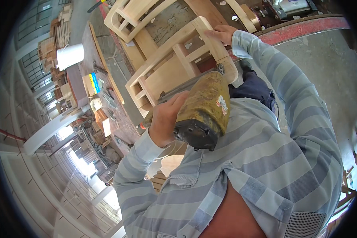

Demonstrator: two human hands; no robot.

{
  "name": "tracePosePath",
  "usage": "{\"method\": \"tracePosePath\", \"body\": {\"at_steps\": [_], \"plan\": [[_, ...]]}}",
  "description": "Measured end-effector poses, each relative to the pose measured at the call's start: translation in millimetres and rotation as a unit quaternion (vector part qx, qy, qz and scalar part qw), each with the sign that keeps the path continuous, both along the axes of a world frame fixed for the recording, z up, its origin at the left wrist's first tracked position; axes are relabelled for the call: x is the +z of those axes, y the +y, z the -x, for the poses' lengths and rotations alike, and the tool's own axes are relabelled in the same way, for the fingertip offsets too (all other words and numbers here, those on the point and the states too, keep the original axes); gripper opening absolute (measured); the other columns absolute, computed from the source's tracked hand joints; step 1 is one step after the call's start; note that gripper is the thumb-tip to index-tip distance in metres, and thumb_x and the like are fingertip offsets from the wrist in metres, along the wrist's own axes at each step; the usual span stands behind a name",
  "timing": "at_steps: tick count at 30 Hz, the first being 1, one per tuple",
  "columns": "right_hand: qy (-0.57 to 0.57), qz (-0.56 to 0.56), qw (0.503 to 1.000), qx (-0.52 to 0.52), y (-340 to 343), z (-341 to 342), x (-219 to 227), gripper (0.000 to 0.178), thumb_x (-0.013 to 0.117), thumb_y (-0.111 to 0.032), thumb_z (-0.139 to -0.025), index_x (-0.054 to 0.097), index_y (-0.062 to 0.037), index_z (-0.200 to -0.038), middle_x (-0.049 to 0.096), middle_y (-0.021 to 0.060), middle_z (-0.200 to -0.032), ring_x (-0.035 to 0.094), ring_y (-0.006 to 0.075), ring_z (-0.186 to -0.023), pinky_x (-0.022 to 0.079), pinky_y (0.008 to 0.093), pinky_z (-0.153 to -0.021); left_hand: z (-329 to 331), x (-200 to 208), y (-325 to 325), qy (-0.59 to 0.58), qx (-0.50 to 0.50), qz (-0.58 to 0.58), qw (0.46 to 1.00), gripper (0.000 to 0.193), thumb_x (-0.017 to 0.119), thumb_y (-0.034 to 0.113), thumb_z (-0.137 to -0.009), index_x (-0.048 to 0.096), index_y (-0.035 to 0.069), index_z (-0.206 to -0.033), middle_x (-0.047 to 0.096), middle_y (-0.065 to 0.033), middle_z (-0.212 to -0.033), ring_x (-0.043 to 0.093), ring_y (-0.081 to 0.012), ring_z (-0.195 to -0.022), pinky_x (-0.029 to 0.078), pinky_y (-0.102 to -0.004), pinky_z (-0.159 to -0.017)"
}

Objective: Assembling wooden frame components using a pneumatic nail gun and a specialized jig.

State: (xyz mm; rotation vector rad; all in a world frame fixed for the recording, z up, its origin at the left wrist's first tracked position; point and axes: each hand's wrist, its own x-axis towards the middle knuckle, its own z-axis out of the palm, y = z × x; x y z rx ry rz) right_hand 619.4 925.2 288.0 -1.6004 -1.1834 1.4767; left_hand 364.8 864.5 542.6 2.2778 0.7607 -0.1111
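Note:
My left hand point(166, 119) is closed round the handle of a worn yellow nail gun point(204, 101) with a black end cap. The gun's dark nose end lies close to the lower corner of a pale wooden frame point(184, 59); whether they touch I cannot tell. On that frame's rounded end rail, my right hand point(224, 35) grips the wood, its arm reaching round from the right. The frame has curved corners and short cross slats. Another frame of similar shape point(125, 18) lies beyond it. The fingers on the gun's far side are hidden.
A red-edged bench point(301, 31) with metal machine parts point(291, 6) stands at the far right. To the left runs a long worktable point(119, 111) bearing a white bucket point(71, 56), a blue-and-yellow box point(93, 83) and loose tools. Stacked timber point(59, 29) stands further left.

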Motion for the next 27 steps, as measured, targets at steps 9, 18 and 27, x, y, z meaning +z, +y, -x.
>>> {"method": "tracePosePath", "body": {"at_steps": [9, 18, 27], "plan": [[0.072, 0.01, 0.997, -0.001, 0.2, -1.4, -8.0, 0.072, 0.056, -0.068, -0.082, 0.066, 0.002, -0.095, 0.06, 0.01, -0.087, 0.056, 0.0208, -0.075, 0.047, 0.0316, -0.068, 11.8, -2.3, 5.9, 0.001, -0.014, -0.01, 1.0, 0.06, 0.073, 0.007, -0.063, 0.057, 0.003, -0.121, 0.065, -0.0114, -0.112, 0.066, -0.0271, -0.089, 0.049, -0.0309, -0.073], [0.102, 0.013, 0.995, -0.009, -2.0, -1.3, -7.8, 0.075, 0.054, -0.07, -0.083, 0.066, 0.0026, -0.099, 0.061, 0.0107, -0.089, 0.056, 0.0214, -0.077, 0.047, 0.0318, -0.07, -26.8, 31.2, 53.4, 0.092, 0.213, -0.015, 0.973, 0.04, 0.072, 0.013, -0.069, 0.066, 0.001, -0.107, 0.07, -0.0108, -0.095, 0.064, -0.016, -0.073, 0.05, -0.0254, -0.064], [0.015, -0.011, 0.999, -0.028, -12.9, -1.6, 22.8, 0.087, 0.045, -0.076, -0.083, 0.066, 0.0031, -0.111, 0.066, 0.0166, -0.107, 0.063, 0.0287, -0.092, 0.049, 0.0374, -0.084, -53.1, 26.9, 116.7, 0.17, 0.233, 0.263, 0.921, 0.016, 0.06, 0.0, -0.068, 0.067, -0.002, -0.083, 0.069, -0.0104, -0.083, 0.054, -0.0153, -0.06, 0.042, -0.0225, -0.049]]}}
